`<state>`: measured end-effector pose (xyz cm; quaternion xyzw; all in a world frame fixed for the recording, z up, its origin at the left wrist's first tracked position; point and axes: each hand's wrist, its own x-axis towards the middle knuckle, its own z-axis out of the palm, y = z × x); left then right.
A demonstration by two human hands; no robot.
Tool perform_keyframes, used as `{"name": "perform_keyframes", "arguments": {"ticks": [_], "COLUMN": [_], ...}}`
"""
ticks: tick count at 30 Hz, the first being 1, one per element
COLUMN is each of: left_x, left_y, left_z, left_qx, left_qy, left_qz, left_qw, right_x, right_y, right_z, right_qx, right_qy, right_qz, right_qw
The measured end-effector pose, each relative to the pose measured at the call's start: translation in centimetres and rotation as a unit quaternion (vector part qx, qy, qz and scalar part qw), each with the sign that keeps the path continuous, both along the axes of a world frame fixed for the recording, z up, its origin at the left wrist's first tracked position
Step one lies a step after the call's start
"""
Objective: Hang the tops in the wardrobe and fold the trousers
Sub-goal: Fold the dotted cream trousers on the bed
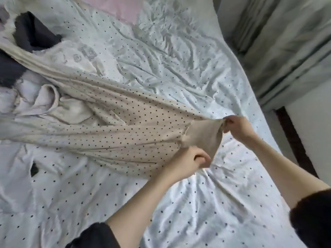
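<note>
Far to the left of my left hand, at the frame's edge, I see a dark navy garment [34, 33] bunched on the bed, with a heap of pale tops [44, 102] just below it and a cream piece with grey printed motifs [78, 54] beside them. From that pile the beige dotted garment [114, 126] stretches across the white dotted bedsheet [179, 203] toward my hands, pulled into long folds; whether it is trousers or a top I cannot tell. Its plain beige band [204, 135] sits between my two hands, lifted off the sheet. My left hand [188, 163] is below that band, fingers curled into a fist around the lower edge of the fabric, thumb folded over. Up and to the right of it, my right hand [236, 127] pinches the band's upper corner between thumb and bent fingers. Both forearms come in from the bottom of the frame, each with a black sleeve [96, 237] pushed up near the elbow. Beyond my right hand the sheet drops off the bed's edge, and further right hang grey-green curtains [286, 42], with a dark wooden strip [293, 140] beneath them against a pale wall.
</note>
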<state>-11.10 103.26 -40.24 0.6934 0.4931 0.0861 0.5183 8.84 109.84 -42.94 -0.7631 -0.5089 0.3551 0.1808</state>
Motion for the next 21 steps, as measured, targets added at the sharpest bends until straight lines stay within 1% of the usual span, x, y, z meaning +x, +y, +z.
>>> {"name": "perform_keyframes", "arguments": {"ticks": [1, 3, 6, 9, 11, 12, 14, 15, 17, 19, 20, 21], "left_x": [0.4, -0.9, -4.2, -6.7, -7.8, -8.1, -8.3, -8.3, -8.2, -8.1, -8.0, -7.9], "left_y": [0.3, 0.5, 0.0, -0.7, -1.3, -1.5, -1.9, -2.0, -2.5, -3.0, -3.3, -3.8], "left_z": [-1.2, -3.6, -6.9, -8.3, -8.7, -9.0, -9.6, -9.6, -9.7, -9.3, -9.0, -8.6], "left_qx": [0.002, 0.003, 0.045, 0.08, 0.146, 0.185, 0.228, 0.238, 0.246, 0.228, 0.218, 0.196], "left_qy": [0.017, 0.091, 0.207, 0.269, 0.275, 0.289, 0.311, 0.312, 0.316, 0.324, 0.315, 0.316], "left_qz": [-0.015, -0.043, -0.076, -0.12, -0.142, -0.149, -0.144, -0.139, -0.135, -0.134, -0.132, -0.144], "left_qw": [1.0, 0.995, 0.974, 0.952, 0.94, 0.927, 0.912, 0.909, 0.906, 0.908, 0.914, 0.917], "right_x": [0.9, 0.8, -0.8, -2.0, -2.9, -3.3, -4.2, -4.7, -5.8, -6.9, -7.2, -7.5], "right_y": [0.2, 0.0, -2.3, -6.1, -8.3, -9.2, -10.9, -11.4, -12.6, -13.2, -13.2, -13.3], "right_z": [-0.8, -2.5, -6.2, -9.7, -10.9, -11.1, -11.1, -11.2, -11.3, -11.0, -11.0, -10.9], "right_qx": [-0.019, -0.044, -0.082, -0.121, -0.132, -0.142, -0.171, -0.18, -0.191, -0.199, -0.203, -0.205], "right_qy": [0.037, 0.085, 0.109, 0.14, 0.15, 0.154, 0.167, 0.189, 0.249, 0.295, 0.311, 0.326], "right_qz": [-0.021, -0.032, -0.031, -0.085, -0.11, -0.108, -0.098, -0.103, -0.132, -0.15, -0.159, -0.174], "right_qw": [0.999, 0.995, 0.99, 0.979, 0.974, 0.972, 0.966, 0.96, 0.94, 0.923, 0.915, 0.906]}}
